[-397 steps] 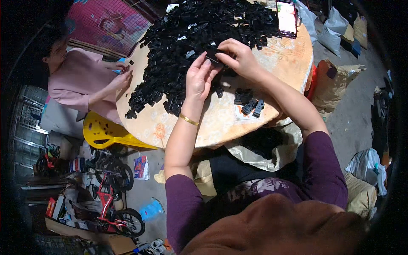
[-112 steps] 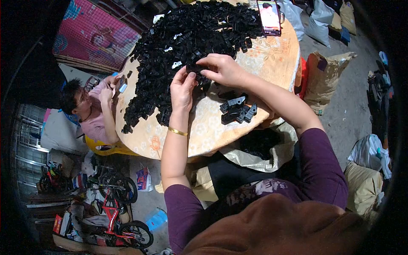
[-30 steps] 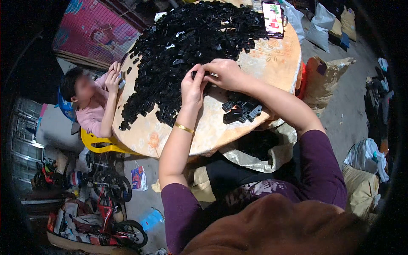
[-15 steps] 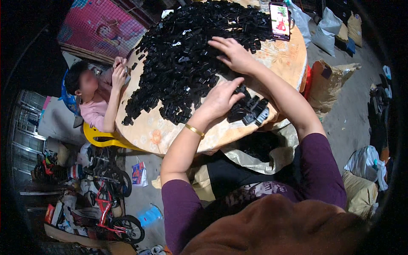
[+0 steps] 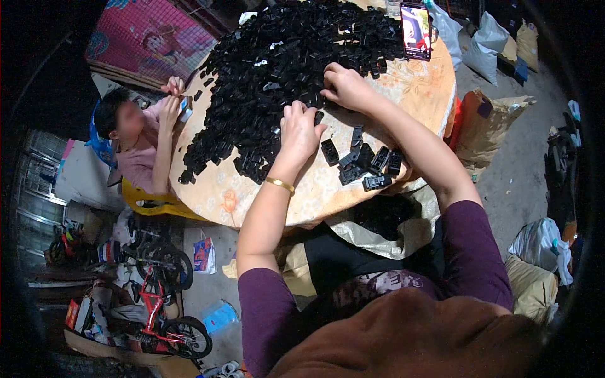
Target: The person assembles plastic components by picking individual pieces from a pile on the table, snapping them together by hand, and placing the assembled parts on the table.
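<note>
A big heap of small black plastic parts (image 5: 277, 69) covers most of a round table (image 5: 328, 195) with a pale flowered cloth. My left hand (image 5: 299, 130) lies palm down at the heap's near edge, fingers on the parts. My right hand (image 5: 343, 85) reaches into the heap a little farther back, fingers curled over some pieces; what they grip is hidden. A small separate group of black parts (image 5: 365, 164) lies on the cloth by the near rim, right of my left wrist. A gold bangle (image 5: 279, 184) circles my left wrist.
A phone (image 5: 416, 22) with a lit screen stands at the table's far right. Another person (image 5: 142, 142) sits at the left rim on a yellow chair (image 5: 148, 201). A sack hangs under the near rim (image 5: 378, 227). Bags lie on the floor at right (image 5: 491, 120); a red bicycle (image 5: 157, 309) stands lower left.
My left hand moved from the small pile by the near rim up to the heap's edge. My right hand stayed in the heap, shifting slightly nearer.
</note>
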Tool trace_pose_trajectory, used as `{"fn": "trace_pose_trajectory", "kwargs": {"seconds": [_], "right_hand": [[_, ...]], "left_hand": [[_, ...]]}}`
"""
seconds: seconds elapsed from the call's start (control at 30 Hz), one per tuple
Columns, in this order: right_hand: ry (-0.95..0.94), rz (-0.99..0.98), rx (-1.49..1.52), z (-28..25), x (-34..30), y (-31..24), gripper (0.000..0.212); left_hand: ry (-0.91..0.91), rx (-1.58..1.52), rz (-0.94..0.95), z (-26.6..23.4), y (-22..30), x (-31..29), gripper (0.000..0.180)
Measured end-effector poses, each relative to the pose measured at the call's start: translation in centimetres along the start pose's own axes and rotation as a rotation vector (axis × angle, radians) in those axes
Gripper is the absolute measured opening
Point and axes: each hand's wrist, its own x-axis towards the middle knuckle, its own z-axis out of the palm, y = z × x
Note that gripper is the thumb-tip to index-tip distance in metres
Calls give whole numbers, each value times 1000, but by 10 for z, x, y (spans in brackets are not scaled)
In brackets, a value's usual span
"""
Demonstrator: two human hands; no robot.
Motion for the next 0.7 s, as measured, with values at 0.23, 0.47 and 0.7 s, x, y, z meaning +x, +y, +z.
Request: {"fn": "trace_pose_trajectory", "kwargs": {"seconds": [0.23, 0.47, 0.7], "right_hand": [[175, -66, 101, -7, -3, -11, 13], [12, 16, 680, -10, -8, -32, 32], [-98, 96, 773, -8, -8, -31, 36]], "left_hand": [[38, 36, 33, 14, 3, 3, 21], [224, -404, -120, -1, -14, 12, 20], [120, -1562, -445, -12, -21, 12, 31]]}}
